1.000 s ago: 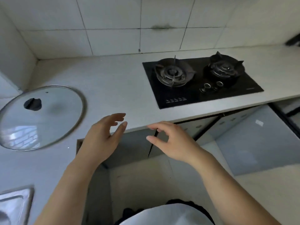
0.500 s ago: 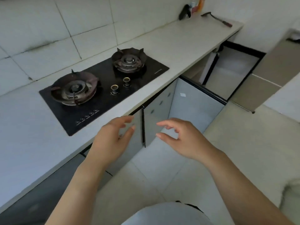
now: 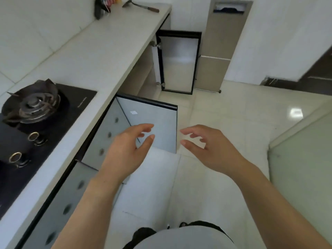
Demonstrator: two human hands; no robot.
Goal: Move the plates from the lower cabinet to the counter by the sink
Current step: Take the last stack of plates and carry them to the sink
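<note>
Where the plates sit cannot be told from this view. The lower cabinet (image 3: 106,130) runs beneath the desk (image 3: 107,51) on the left. One pale grey door (image 3: 154,123) stands swung out over the floor (image 3: 233,123), with a small white sticker on its face.

Just near of that door a person holds both hands out in the air, palms turned toward each other and apart. The left hand (image 3: 125,150) has its fingers loosely curved and spread, holding nothing. The right hand (image 3: 210,148) mirrors it — thumb and fingers parted, nothing between them. Neither touches the door or the desk.

At the far end of the run a second door (image 3: 177,63), black-framed with a frosted panel, hangs open beside pale shelves (image 3: 143,74); what lies on them is not clear. A tall beige panel (image 3: 221,47) stands against the white wall just right of it.

On the desk at near left lies a black gas hob (image 3: 77,101) with a round burner (image 3: 34,103) and two metal-ringed knobs (image 3: 33,136). Far along the desk rests a wooden-handled tool (image 3: 142,6) next to a dark object (image 3: 98,8), too blurred to name. A pale greenish panel (image 3: 305,168) fills the right edge, and the person's light shirt (image 3: 179,238) shows at the bottom.
</note>
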